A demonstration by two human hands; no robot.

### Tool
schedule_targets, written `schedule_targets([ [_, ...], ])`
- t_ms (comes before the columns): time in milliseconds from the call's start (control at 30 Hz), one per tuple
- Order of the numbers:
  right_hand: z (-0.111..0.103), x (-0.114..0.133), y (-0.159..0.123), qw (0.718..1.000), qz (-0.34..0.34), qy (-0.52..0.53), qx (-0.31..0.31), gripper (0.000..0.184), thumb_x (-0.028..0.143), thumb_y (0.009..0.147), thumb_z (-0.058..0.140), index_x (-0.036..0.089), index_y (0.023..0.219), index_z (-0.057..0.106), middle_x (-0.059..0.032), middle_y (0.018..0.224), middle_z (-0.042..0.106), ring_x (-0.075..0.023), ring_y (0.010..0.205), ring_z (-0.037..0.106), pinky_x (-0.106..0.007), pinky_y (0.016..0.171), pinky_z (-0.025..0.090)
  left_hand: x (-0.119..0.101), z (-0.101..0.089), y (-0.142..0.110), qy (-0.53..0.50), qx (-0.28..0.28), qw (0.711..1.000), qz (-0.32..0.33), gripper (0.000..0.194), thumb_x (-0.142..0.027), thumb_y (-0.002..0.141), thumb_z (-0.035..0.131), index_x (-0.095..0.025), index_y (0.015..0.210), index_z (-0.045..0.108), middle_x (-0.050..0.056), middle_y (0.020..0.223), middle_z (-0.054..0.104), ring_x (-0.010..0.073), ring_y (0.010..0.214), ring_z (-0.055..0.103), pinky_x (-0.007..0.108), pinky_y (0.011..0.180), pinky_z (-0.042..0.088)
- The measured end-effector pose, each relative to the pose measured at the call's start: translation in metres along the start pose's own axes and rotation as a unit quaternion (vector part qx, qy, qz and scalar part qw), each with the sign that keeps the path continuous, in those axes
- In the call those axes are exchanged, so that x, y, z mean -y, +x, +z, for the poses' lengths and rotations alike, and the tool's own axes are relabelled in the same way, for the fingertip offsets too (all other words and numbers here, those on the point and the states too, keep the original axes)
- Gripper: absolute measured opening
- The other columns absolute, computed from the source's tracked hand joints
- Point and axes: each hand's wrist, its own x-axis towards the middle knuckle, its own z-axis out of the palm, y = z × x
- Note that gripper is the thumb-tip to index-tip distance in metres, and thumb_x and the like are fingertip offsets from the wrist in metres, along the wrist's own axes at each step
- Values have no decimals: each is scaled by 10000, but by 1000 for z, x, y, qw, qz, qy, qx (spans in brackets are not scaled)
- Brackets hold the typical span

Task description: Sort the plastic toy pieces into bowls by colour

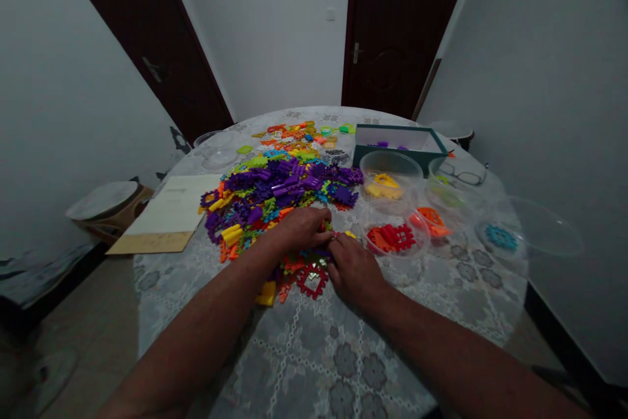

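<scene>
Both my hands meet at the near right edge of a big heap of colourful plastic building pieces point(294, 180). My left hand point(307, 226) reaches over the pile with its fingers bent down together; whatever they pinch is hidden. Close beside it, my right hand point(354, 268) has its fingers curled in toward the left fingertips, and what lies under them cannot be made out. Just below the hands lies a red square notched piece point(313, 280). A yellow piece point(266, 293) rests under my left forearm. Purple pieces cover much of the heap's top.
Right of the heap stand clear round tubs with red pieces point(392, 236), yellow pieces point(383, 185) and blue pieces point(500, 236). Behind them is a green box point(400, 144), with eyeglasses point(464, 174) to its right. A paper folder point(164, 216) lies at the left.
</scene>
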Motion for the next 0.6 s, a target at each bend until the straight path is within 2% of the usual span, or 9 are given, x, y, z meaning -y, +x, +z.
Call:
schedule_targets([
  [100,0,-2,2,1000,6,21,-10,203,116,910,585,194,1092,633,-108,1134,648,-252,1056,594,-364,931,492,2,1,-2,-12,-22,1000,-6,228,-439,898,710,-235,1000,704,62,882,734,247,805,664,318,699,424],
  [200,0,-3,3,998,2,43,-40,138,137,942,547,194,1047,615,-97,1072,652,-243,1000,591,-355,887,480,4,-1,-7,-48,-95,994,-19,221,-440,894,717,-221,908,690,25,786,670,194,711,584,294,660,376],
  [300,1,-5,3,997,-4,55,-61,108,171,988,499,188,1009,604,-95,1021,660,-237,936,592,-355,853,470,0,-9,-15,-134,-174,974,-51,246,-453,888,723,-211,875,684,-23,675,568,152,620,475,275,608,326],
  [367,3,-5,2,996,-3,60,-64,128,203,1017,481,188,1017,608,-96,1009,673,-240,925,601,-356,846,469,-5,-16,-21,-215,-202,952,-77,276,-477,880,732,-206,858,681,-42,635,522,137,586,429,264,576,307],
  [433,4,-5,2,995,2,63,-71,156,235,1035,475,186,1065,620,-102,1021,692,-250,942,620,-362,851,473,-11,-23,-27,-288,-229,925,-95,295,-487,868,747,-200,843,682,-40,646,531,132,590,433,257,567,321],
  [500,6,-5,1,994,10,69,-81,191,257,1042,482,179,1141,626,-114,1054,713,-259,969,639,-369,862,482,-16,-28,-32,-354,-278,886,-110,317,-501,853,768,-194,835,690,-22,703,577,135,632,479,251,587,372],
  [533,6,-5,0,994,15,73,-85,209,265,1043,488,177,1173,626,-119,1069,721,-262,979,648,-370,866,486,-17,-29,-33,-392,-311,857,-124,340,-522,846,776,-193,834,691,-16,727,590,135,647,498,247,597,396],
  [600,7,-5,-1,992,23,82,-88,224,281,1047,492,178,1193,629,-121,1078,732,-263,983,661,-368,863,496,-19,-28,-37,-495,-362,774,-160,410,-592,836,779,-197,847,673,-20,728,577,128,631,515,241,585,431],
])
